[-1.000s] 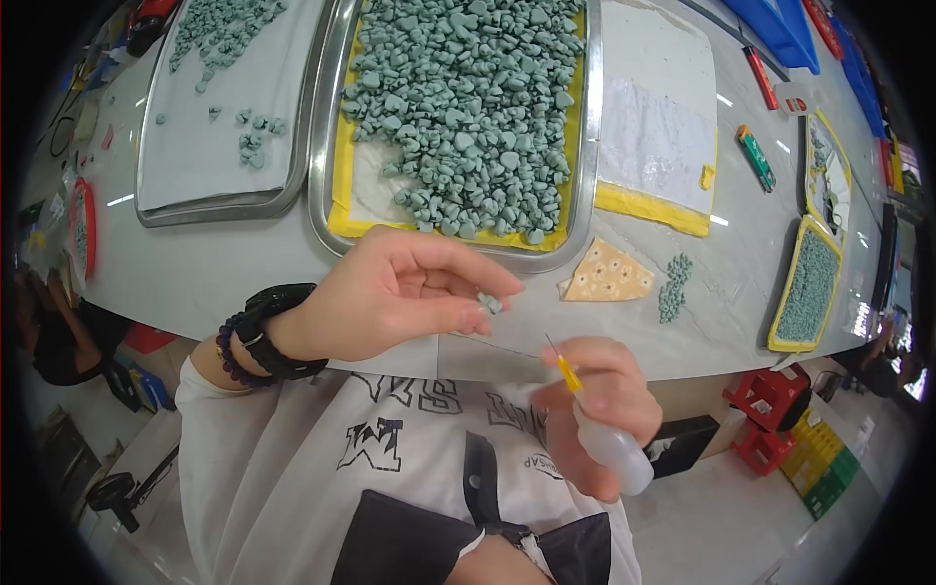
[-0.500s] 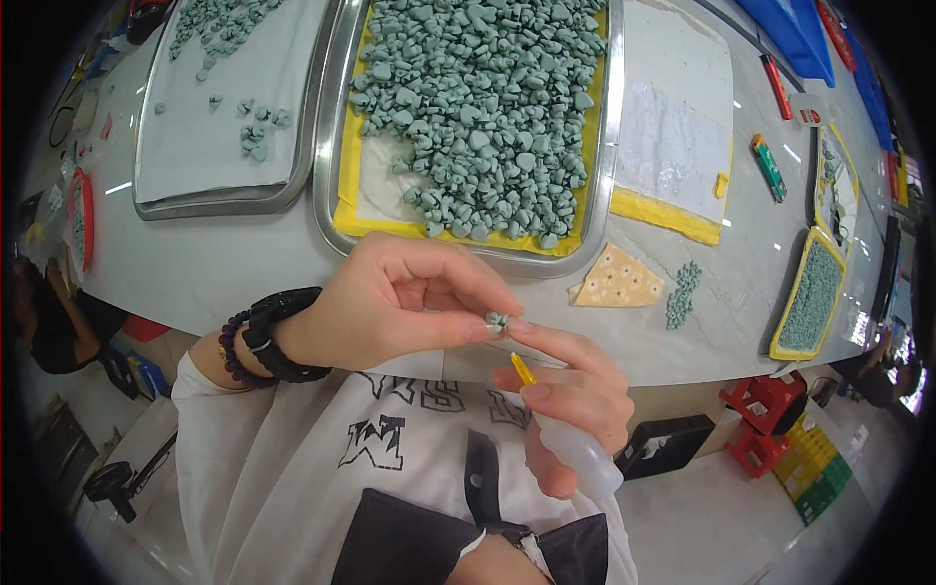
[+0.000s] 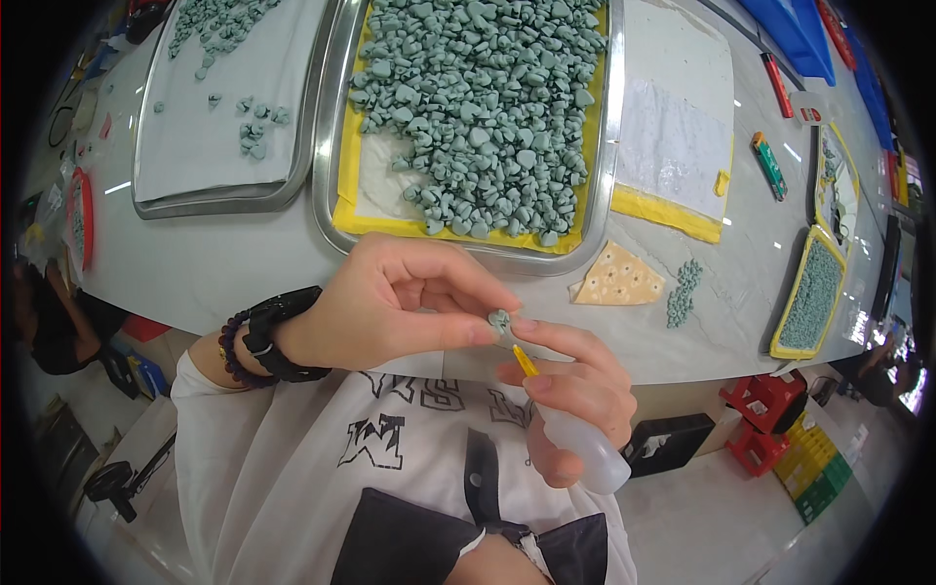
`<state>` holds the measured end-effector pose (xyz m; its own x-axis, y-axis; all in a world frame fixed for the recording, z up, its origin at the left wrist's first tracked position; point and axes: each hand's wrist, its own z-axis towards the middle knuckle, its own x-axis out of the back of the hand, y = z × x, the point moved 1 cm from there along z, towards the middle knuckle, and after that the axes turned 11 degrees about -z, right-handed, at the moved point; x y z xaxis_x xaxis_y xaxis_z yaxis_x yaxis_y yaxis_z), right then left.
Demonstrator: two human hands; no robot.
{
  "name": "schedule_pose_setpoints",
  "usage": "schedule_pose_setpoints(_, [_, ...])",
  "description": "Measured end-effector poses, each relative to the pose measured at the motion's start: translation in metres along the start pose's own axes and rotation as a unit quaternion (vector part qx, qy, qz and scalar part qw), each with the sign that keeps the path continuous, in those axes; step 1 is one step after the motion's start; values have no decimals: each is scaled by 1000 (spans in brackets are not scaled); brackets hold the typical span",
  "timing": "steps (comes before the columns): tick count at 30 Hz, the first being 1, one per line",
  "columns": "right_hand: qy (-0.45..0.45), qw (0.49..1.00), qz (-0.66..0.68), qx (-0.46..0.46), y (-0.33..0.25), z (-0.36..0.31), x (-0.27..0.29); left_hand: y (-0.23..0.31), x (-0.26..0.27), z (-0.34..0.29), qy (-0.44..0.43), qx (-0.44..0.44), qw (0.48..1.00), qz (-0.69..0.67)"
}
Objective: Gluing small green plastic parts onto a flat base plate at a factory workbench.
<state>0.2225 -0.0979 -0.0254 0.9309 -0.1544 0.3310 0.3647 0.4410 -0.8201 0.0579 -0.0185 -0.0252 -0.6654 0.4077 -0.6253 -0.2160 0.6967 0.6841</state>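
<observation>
Head view: nearer the wearer than the yellow-lined rectangular metal tray (image 3: 613, 107), the left hand (image 3: 395, 307) pinches a small grey-green lumpy piece (image 3: 499, 323); the right hand (image 3: 587, 385) (gripping a translucent-white plastic squeeze bottle (image 3: 593, 456)) has come beside it, bringing both hands to one piece.

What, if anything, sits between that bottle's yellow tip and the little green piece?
Nothing visible: the yellow tip points toward the little green piece pinched in the left hand. The right hand's index fingertip sits beside the piece, off that line.
</observation>
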Motion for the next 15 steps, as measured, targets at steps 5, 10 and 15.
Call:
schedule_pose_setpoints(5, [-1,1000,-2,-7,0,0,0,0,0,0,-7,-4,1000,12])
schedule_pose_setpoints(10, [-4,1000,-12,2,0,1,0,1,1,-1,-1,6,1000,-1])
schedule_pose_setpoints(15, [-3,1000,-9,-4,-1,0,0,1,0,-1,-1,6,1000,-6])
